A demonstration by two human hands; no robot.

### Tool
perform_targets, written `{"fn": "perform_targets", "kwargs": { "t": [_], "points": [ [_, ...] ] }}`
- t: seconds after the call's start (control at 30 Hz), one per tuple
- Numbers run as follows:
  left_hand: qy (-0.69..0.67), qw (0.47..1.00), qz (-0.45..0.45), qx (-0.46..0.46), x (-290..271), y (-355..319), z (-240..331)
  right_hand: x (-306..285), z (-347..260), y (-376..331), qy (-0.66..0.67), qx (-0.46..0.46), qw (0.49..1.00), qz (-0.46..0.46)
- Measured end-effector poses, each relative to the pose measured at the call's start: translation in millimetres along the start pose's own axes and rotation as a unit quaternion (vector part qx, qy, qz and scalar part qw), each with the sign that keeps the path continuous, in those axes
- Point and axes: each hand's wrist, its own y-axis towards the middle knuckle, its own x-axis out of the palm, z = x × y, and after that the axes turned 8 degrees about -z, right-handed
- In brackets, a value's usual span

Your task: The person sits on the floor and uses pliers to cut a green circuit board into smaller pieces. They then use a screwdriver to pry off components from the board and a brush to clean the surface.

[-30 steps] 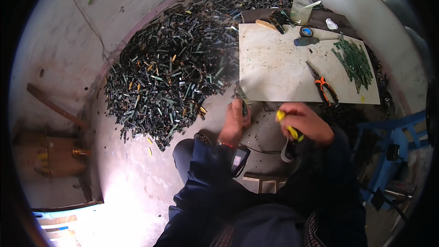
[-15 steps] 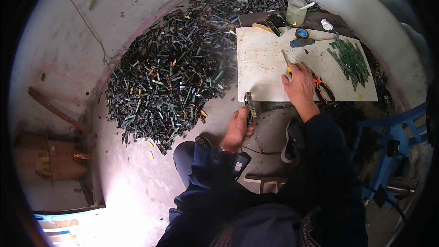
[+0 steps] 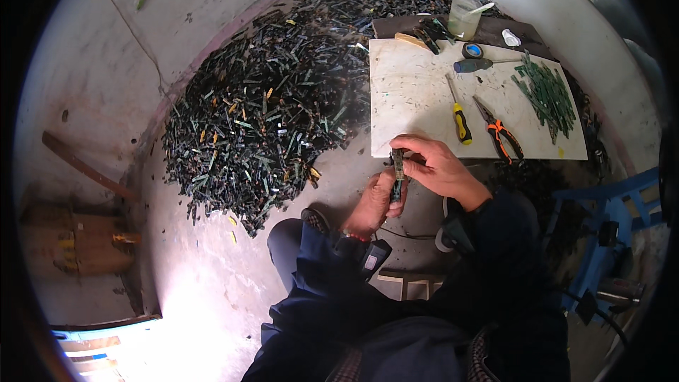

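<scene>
Right hand [image 3: 440, 168] has returned from board edge [image 3: 424, 158] to the strip [image 3: 398, 177].

The small dark strip [image 3: 398, 173] held between the two hands is mostly covered: the left hand [image 3: 371, 205] wraps its lower end and the right hand [image 3: 440, 168] closes over its top, so its full length and shape cannot be told. Single pieces in the big dark heap [image 3: 276, 106] on the floor are too small to make out. The far edge of the heap runs behind the pale board [image 3: 417, 110]. The bundle of green strips [image 3: 548, 95] blurs into one mass. The blue chair [image 3: 608, 226] is cut off by the dark rim on the right. The brown block [image 3: 71, 244] at the left is dim and unclear.
</scene>
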Motion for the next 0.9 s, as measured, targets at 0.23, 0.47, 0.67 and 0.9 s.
{"fn": "perform_targets", "kwargs": {
  "t": [0.23, 0.47, 0.67, 0.9],
  "points": [
    [-0.064, 0.997, -0.031, -0.014, 4, 7, -4, 3, 8, 0, -0.149, -0.094, 0.981, 0.084],
    [-0.006, 0.999, -0.035, -0.009, 14, 0, -1, -7, -11, -6, -0.084, -0.037, 0.996, 0.021],
    [0.054, 0.998, -0.004, 0.018, 26, 5, 4, -1, -8, -2, -0.118, -0.069, 0.985, 0.105],
    [0.031, 0.998, -0.036, 0.03, 25, 15, 5, 7, 1, -1, -0.122, -0.014, 0.971, 0.205]
  ]
}}
